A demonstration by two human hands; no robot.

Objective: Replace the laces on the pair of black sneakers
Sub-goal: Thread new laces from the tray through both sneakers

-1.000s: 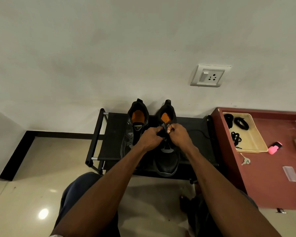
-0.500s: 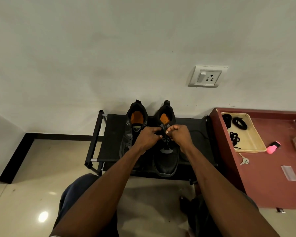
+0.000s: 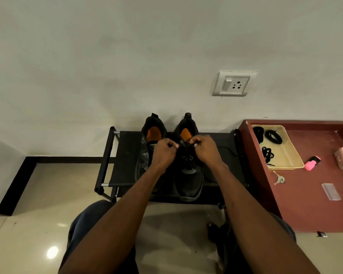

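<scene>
Low black rack point(image 3: 127, 155) by wall, sneakers at arm's reach; L hand point(image 3: 163, 153) & R hand point(image 3: 206, 150) each pinching lace point(image 3: 183, 147) ends over right sneaker point(image 3: 188, 182), prob. tying.

Black shoe rack point(image 3: 127, 155) bearing two black sneakers point(image 3: 188, 182) side by side

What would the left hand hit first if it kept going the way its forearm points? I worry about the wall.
Probably the right sneaker's collar, near the lace it pinches; behind that, the wall. Depth is unclear, but the left hand likely meets the shoe first.
</scene>
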